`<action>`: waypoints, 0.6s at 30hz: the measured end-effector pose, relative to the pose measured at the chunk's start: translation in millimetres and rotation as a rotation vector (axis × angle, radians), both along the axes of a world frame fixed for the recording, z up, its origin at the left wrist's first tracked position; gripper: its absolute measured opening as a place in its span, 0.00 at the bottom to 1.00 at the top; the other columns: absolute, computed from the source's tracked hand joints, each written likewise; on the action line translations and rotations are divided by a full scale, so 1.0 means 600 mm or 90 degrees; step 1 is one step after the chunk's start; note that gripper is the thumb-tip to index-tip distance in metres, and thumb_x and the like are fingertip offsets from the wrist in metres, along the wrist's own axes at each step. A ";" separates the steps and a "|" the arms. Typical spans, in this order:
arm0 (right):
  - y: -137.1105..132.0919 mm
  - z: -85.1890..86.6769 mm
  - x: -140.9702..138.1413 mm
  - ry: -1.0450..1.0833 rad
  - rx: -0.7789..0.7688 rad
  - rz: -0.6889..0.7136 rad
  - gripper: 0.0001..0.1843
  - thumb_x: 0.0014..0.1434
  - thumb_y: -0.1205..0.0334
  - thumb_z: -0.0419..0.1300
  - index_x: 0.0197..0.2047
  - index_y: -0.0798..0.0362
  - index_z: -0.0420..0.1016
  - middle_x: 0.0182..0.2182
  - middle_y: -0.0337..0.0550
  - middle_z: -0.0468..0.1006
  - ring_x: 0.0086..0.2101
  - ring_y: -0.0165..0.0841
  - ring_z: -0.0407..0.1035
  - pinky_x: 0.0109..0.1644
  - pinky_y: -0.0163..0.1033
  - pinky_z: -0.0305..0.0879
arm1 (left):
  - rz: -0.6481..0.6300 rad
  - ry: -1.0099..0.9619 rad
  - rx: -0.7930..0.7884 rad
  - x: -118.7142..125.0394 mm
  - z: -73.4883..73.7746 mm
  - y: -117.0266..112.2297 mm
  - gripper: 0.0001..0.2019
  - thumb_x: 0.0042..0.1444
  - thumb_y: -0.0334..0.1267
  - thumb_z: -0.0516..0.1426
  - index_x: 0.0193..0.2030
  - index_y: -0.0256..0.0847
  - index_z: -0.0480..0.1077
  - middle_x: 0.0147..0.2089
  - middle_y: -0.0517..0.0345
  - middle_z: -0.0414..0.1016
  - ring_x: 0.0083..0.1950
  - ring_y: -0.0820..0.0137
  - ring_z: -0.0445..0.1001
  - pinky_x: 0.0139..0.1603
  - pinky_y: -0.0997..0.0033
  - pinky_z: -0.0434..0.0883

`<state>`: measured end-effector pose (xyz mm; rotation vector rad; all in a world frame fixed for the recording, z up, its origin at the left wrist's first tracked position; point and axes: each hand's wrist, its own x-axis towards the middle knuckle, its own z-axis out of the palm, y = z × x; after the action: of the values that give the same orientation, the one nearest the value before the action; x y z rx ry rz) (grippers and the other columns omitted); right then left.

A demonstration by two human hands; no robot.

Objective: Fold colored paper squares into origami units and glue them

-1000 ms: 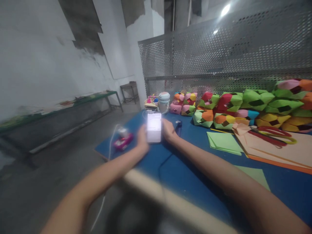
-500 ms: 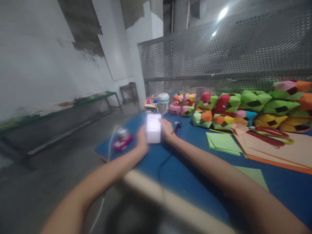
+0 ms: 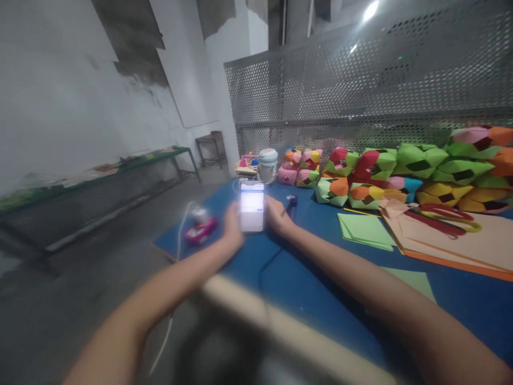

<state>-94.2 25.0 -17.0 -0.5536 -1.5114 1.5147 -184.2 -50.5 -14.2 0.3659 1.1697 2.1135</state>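
A smartphone with a brightly lit screen is held upright over the blue table. My left hand grips its left edge, with the fingers mostly hidden behind it. Along the right edge, my right hand is closed on the same phone, its thumb near the screen's side. Left of my left hand lies a blurred magenta object with a white piece on top. A small dark blue object with a cable sits just beyond my right hand.
Folded paper pieces in many colours are stacked along a perforated metal screen. Green paper sheets, peach sheets and red-and-yellow scissors lie to the right. A pale jug stands at the back. A white cable hangs over the left edge.
The phone's screen now shows a different page, with a blue bar and a small blue button. Both hands keep their hold; the view has shifted slightly.
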 end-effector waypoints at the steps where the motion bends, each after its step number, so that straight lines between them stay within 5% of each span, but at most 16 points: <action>1: -0.002 -0.002 0.004 0.000 -0.006 0.016 0.07 0.47 0.60 0.51 0.26 0.53 0.67 0.21 0.36 0.69 0.24 0.28 0.58 0.26 0.33 0.54 | 0.000 -0.002 0.000 0.000 0.001 0.000 0.11 0.47 0.45 0.58 0.31 0.39 0.66 0.25 0.63 0.72 0.27 0.72 0.73 0.30 0.75 0.67; 12: -0.013 0.004 0.024 0.000 -0.004 0.081 0.15 0.41 0.61 0.58 0.35 0.56 0.73 0.26 0.37 0.74 0.27 0.29 0.63 0.32 0.34 0.57 | -0.010 -0.017 -0.002 0.004 0.008 0.002 0.10 0.49 0.43 0.57 0.33 0.38 0.68 0.25 0.62 0.74 0.25 0.72 0.73 0.29 0.75 0.67; 18: -0.011 -0.001 0.025 -0.013 -0.019 0.086 0.17 0.43 0.61 0.54 0.38 0.56 0.74 0.21 0.34 0.70 0.22 0.26 0.57 0.26 0.32 0.53 | -0.023 -0.028 -0.007 0.000 0.004 0.004 0.10 0.51 0.44 0.56 0.31 0.39 0.68 0.24 0.61 0.73 0.24 0.72 0.72 0.29 0.74 0.68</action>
<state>-78.9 18.4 -17.6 -0.4931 -1.5703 1.6414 -184.3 -48.2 -11.9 0.3324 1.1414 2.0722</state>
